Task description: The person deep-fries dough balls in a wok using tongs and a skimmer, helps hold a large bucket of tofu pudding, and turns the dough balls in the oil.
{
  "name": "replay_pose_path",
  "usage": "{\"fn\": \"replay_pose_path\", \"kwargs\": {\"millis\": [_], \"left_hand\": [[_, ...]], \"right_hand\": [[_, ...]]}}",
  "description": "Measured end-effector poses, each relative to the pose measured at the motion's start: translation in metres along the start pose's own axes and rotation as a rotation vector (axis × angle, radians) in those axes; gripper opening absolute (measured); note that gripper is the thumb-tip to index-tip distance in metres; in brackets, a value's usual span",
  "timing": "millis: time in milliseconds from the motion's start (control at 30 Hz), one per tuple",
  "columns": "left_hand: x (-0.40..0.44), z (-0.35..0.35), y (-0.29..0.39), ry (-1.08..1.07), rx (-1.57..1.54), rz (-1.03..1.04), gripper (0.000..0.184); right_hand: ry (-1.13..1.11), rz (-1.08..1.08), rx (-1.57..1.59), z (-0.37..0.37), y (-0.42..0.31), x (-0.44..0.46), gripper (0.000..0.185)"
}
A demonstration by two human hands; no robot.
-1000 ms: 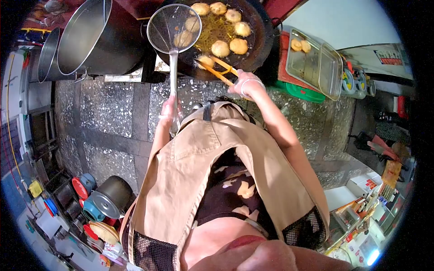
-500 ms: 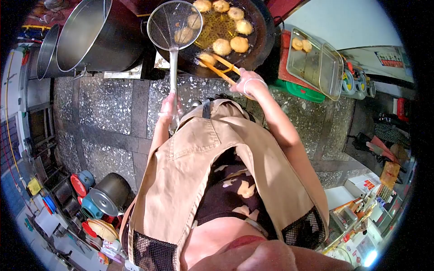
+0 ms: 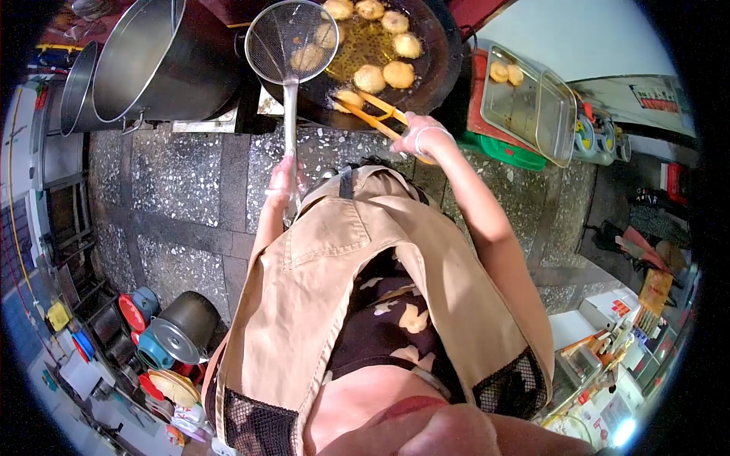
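Note:
My left hand point(image 3: 282, 179) is closed around the long metal handle of a round mesh strainer point(image 3: 293, 42), which hangs over the left side of a dark wok point(image 3: 445, 57). My right hand point(image 3: 422, 137), in a thin clear glove, grips orange-brown tongs point(image 3: 378, 124) whose tips reach the wok's near side. A pale golden dough ball point(image 3: 350, 99) lies at those tips; whether they pinch it I cannot tell. Several browned dough balls point(image 3: 398, 74) float in a ring in bubbling oil point(image 3: 363, 49). Two more show through the strainer's mesh.
Large metal pots point(image 3: 133, 61) stand left of the wok. To the right, a metal tray point(image 3: 509, 99) holds two fried balls point(image 3: 506, 74), above a green basin point(image 3: 506, 152). Buckets and a lidded pot point(image 3: 190, 323) stand on the floor at lower left.
The tongs and my right hand have shifted very slightly right. The strainer stays over the wok, and the view has moved a little.

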State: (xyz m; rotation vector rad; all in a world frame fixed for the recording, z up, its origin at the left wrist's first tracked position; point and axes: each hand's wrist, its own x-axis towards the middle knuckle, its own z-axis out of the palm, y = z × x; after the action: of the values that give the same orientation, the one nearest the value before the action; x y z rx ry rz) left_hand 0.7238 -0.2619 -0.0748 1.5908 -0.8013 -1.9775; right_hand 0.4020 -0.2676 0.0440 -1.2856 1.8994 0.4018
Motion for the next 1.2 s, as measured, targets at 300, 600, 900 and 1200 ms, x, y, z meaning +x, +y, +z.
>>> {"fn": "replay_pose_path", "kwargs": {"millis": [300, 600, 900, 1200], "left_hand": [[0.0, -0.001, 0.001, -0.001, -0.002, -0.016, 0.042], [0.001, -0.003, 0.0, -0.003, -0.022, -0.021, 0.042], [0.002, -0.004, -0.002, 0.018, 0.022, -0.031, 0.041], [0.005, -0.009, -0.005, 0.018, 0.102, 0.02, 0.041]], "right_hand": [[0.025, -0.047, -0.019, -0.008, 0.014, -0.001, 0.081], [0.025, -0.061, -0.006, -0.012, 0.011, 0.004, 0.077], [-0.007, -0.065, -0.008, -0.014, 0.003, 0.007, 0.068], [-0.066, -0.055, -0.126, -0.052, 0.011, -0.017, 0.072]]}}
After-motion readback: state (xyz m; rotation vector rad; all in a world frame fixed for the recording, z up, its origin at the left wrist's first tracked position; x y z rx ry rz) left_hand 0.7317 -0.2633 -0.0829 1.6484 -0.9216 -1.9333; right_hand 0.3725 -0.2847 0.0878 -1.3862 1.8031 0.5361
